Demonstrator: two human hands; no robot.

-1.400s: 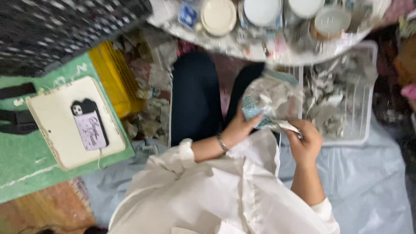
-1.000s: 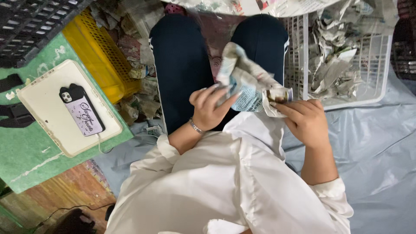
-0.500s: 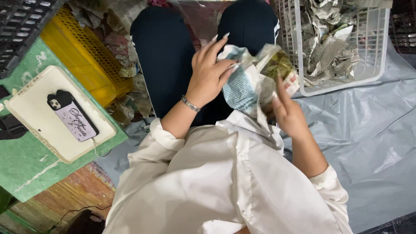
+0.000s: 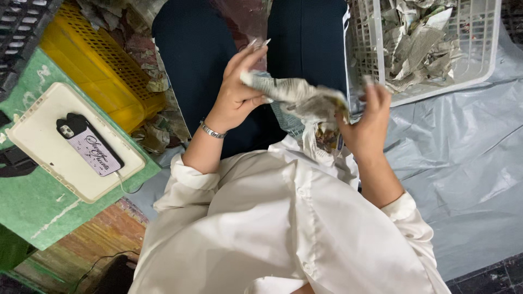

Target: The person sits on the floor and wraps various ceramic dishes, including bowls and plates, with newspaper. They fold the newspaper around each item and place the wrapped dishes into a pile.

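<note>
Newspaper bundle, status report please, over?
Both hands, left hand and right hand, gripping crumpled newspaper bundle over lap. White basket alongside. Nothing obstructing.

Left hand: raised over the lap, palm turned inward, fingers stretched upward and slightly spread, thumb pressed against the crumpled newspaper bundle just to its right
Left wrist: bent back a little, a metal bracelet around it
Left forearm: bare, angled down toward the body, white sleeve pushed up near the elbow
Right hand: back facing the camera, fingers curled onto the bundle's right end
Right forearm: bare, sloping down and outward into a rolled white cuff
</note>
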